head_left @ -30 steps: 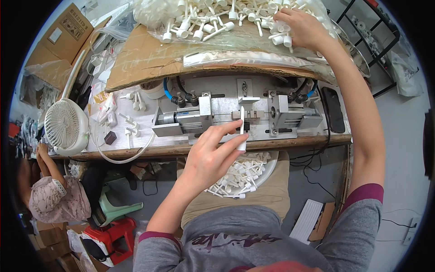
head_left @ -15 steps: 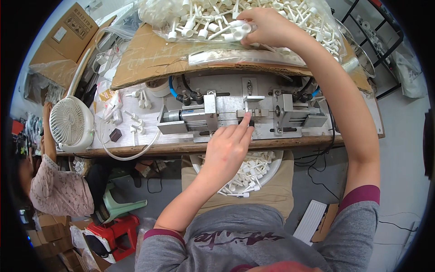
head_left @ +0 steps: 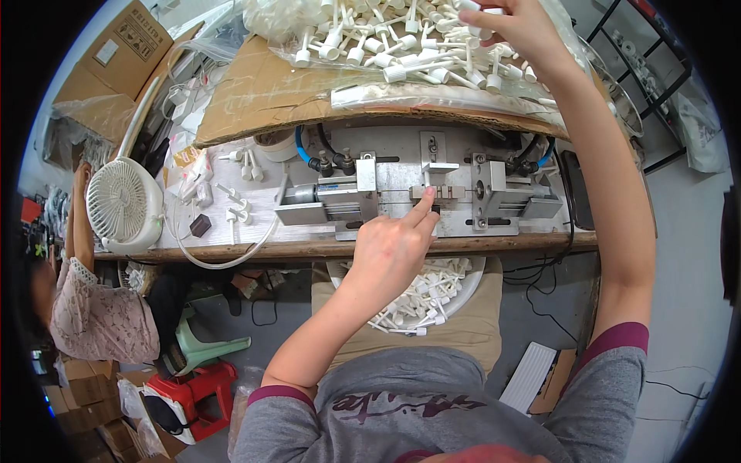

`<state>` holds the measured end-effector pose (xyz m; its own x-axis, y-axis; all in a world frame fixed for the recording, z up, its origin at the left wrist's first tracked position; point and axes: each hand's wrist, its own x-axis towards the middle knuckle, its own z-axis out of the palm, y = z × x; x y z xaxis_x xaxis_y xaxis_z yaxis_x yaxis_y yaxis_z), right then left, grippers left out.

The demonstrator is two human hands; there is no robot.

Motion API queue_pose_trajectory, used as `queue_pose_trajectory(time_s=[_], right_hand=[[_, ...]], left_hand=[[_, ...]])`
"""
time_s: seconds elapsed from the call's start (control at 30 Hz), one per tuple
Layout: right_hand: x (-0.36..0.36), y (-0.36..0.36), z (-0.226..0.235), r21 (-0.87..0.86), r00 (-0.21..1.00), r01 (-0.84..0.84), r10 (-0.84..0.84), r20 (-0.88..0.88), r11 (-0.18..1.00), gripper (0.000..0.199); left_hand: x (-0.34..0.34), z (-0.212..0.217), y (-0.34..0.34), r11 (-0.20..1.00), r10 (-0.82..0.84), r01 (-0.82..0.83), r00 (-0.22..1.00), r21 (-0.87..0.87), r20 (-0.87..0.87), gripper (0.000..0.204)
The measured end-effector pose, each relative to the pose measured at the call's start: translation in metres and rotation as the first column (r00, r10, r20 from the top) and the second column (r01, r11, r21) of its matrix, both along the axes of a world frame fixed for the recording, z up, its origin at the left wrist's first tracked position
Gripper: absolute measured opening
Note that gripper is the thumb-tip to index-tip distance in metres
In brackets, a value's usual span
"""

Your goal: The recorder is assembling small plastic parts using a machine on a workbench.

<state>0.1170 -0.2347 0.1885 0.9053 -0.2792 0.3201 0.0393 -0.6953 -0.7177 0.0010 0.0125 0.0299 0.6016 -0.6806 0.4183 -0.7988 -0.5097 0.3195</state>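
Note:
My left hand [head_left: 395, 241] reaches over the table's near edge, its index finger stretched out onto the small metal block [head_left: 451, 193] in the middle of a clamping fixture. A white plastic stem [head_left: 427, 177] stands at that fingertip; its lower end is hidden. The thumb and other fingers are partly out of sight. At the upper right, my right hand [head_left: 523, 32] is closed on white plastic caps with stems [head_left: 477, 17], raised over the heap of similar caps [head_left: 394, 50] in a clear bag. How many it holds I cannot tell.
Metal cylinders [head_left: 324, 202] with blue and black hoses flank the block. Cardboard [head_left: 255, 100] overhangs the fixture. A bowl [head_left: 477, 289] of white caps rests on my lap. A white fan [head_left: 123, 204] and loose caps [head_left: 238, 207] sit left; a co-worker [head_left: 104, 316] sits beyond.
My right hand has moved right and away from me across the heap, lifting white caps. My left hand stays at the block, its index finger still on it. The view has shifted slightly.

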Motion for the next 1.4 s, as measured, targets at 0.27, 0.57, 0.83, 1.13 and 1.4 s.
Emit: queue_pose_trajectory(time_s=[0.27, 0.57, 0.83, 1.13, 1.4], right_hand=[[-0.098, 0.053, -0.055, 0.437, 0.958, -0.223, 0.114, 0.262, 0.871, 0.029], [-0.167, 0.099, -0.115, 0.644, 0.971, -0.194, 0.052, 0.232, 0.740, 0.028], [-0.183, 0.071, -0.123, 0.582, 0.950, -0.127, -0.070, 0.305, 0.803, 0.029], [-0.188, 0.079, -0.137, 0.416, 0.887, -0.163, -0.052, 0.459, 0.895, 0.028], [-0.186, 0.096, -0.157, 0.098, 0.773, -0.319, 0.199, 0.602, 0.943, 0.035]], left_hand=[[-0.004, 0.017, -0.005, 0.897, -0.001, -0.030, 0.997, -0.440, -0.072, 0.044], [-0.005, 0.027, -0.005, 0.808, -0.044, -0.016, 0.995, -0.589, -0.088, 0.035], [-0.012, -0.006, 0.004, 0.980, 0.030, -0.021, 0.999, -0.196, 0.044, 0.028], [-0.002, -0.002, -0.001, 0.997, 0.026, -0.023, 0.999, -0.073, 0.034, 0.027], [-0.023, 0.005, 0.003, 0.802, -0.346, -0.118, 0.707, -0.585, -0.617, 0.044]])
